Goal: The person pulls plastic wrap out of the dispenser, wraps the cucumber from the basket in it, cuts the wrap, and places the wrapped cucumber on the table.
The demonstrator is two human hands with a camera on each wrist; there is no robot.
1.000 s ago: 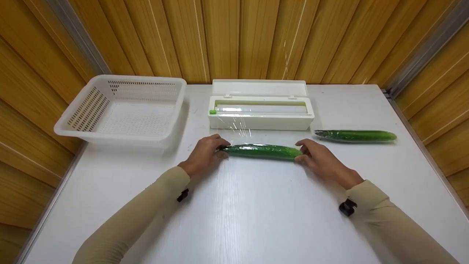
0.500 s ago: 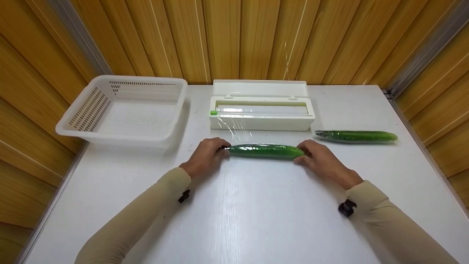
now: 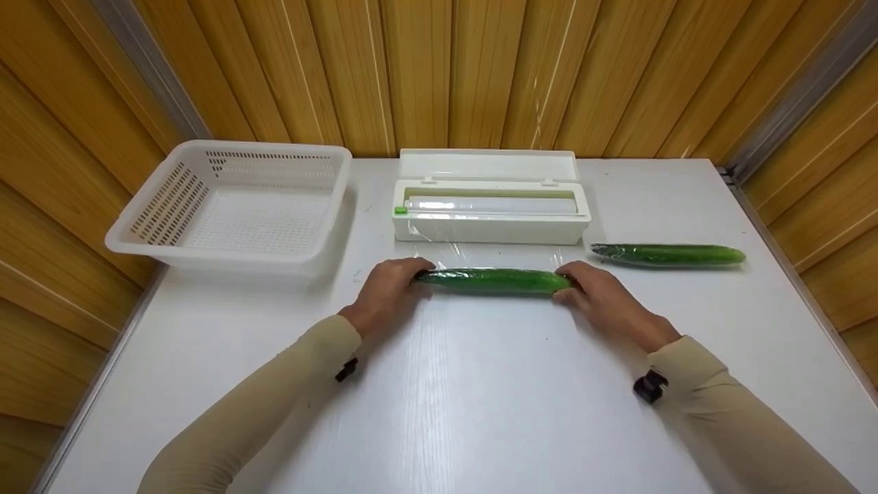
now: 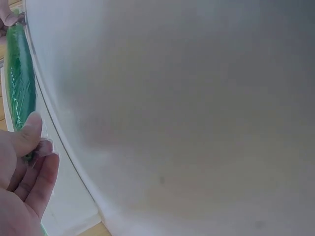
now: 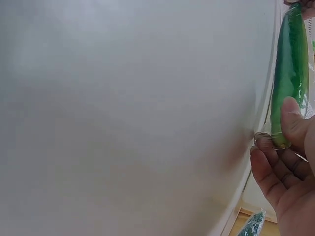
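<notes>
A long green cucumber (image 3: 490, 281), covered in clear cling film, lies crosswise in front of the dispenser. My left hand (image 3: 392, 291) grips its dark left end, thumb along the film in the left wrist view. At the paler right end, my right hand (image 3: 602, 298) holds it between thumb and curled fingers. Film edges stick out past both ends around the fingertips. A thin clear sheet of film (image 3: 449, 252) stretches from the cucumber back to the white cling film dispenser (image 3: 490, 230), whose lid stands raised and whose roll shows inside.
At the back left stands a white plastic basket (image 3: 315, 254) with slotted walls. Another film-wrapped cucumber (image 3: 669, 254) lies right of the dispenser. A green slider (image 3: 400, 210) sits at the dispenser's left front edge. Wood-patterned walls (image 3: 480, 75) border the white table (image 3: 494, 412).
The cucumber has turned slightly between my hands and stays in nearly the same spot. My fingers have shifted a little at both ends, and the film's creases toward the dispenser have changed.
</notes>
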